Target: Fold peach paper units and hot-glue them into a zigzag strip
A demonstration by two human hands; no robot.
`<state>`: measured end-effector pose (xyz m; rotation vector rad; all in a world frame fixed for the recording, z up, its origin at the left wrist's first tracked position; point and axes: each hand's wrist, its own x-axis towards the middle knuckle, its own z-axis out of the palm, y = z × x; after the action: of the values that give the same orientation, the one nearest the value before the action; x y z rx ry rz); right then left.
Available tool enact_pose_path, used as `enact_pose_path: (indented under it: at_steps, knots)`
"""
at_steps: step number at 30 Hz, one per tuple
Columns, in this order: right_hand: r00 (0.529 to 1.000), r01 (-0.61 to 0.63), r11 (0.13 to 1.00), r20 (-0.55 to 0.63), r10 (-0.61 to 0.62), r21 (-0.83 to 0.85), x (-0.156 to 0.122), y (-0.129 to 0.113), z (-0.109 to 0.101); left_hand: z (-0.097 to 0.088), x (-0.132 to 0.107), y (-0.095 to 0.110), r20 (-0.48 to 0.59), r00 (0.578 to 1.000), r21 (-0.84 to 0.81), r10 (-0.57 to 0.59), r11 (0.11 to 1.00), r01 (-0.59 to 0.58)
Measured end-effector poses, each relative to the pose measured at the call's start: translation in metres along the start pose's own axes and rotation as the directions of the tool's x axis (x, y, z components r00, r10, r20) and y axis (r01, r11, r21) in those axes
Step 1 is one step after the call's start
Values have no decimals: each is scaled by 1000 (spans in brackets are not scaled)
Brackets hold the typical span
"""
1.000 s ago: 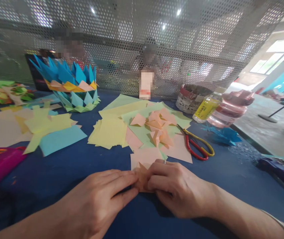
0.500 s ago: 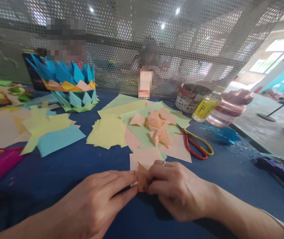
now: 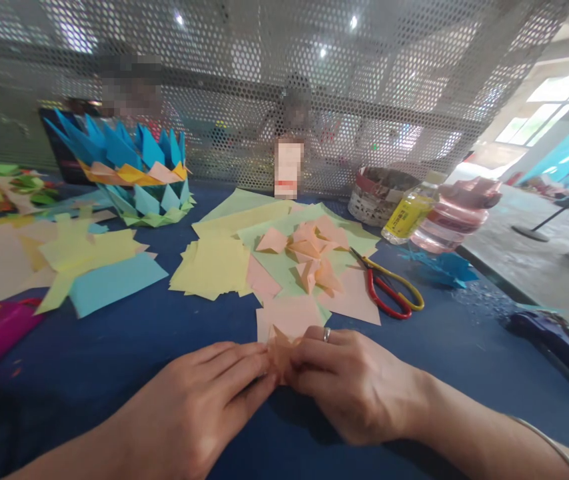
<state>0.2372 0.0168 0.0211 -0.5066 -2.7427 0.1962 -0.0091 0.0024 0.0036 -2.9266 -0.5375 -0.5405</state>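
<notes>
The left hand [image 3: 209, 393] and right hand [image 3: 357, 380] are holding a small folded orange paper [image 3: 280, 355] from both sides, probably to keep it from slipping. It is sitting between their fingertips, by a pale pink sheet [image 3: 287, 313].

The folded paper [image 3: 280, 355] is peach, the table [image 3: 104, 350] navy. At nine o'clock from it lies a magenta object [image 3: 2, 333]; near ten-thirty, a crown [image 3: 132, 175] banded blue, orange-peach, aqua and green; at two, red-and-yellow scissors [image 3: 370, 267]; at twelve, grey hole-patterned mesh [image 3: 234, 73].
</notes>
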Motion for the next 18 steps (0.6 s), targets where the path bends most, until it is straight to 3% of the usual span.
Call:
enact_pose_path:
  at_steps: [9, 14, 18]
  knots:
    - [1000, 2, 1000, -24, -2, -25, 2, -2, -1, -3, 1, -1, 27, 1000, -9, 0, 1000, 0]
    - [1000, -1, 999, -24, -1, -45, 2, -2, -1, -8, 3, 1, -20, 1000, 13, -18, 1000, 18]
    - [1000, -25, 999, -16, 25, -40, 1, 0, -4, -2, 3, 3, -84, 996, -12, -41, 999, 40]
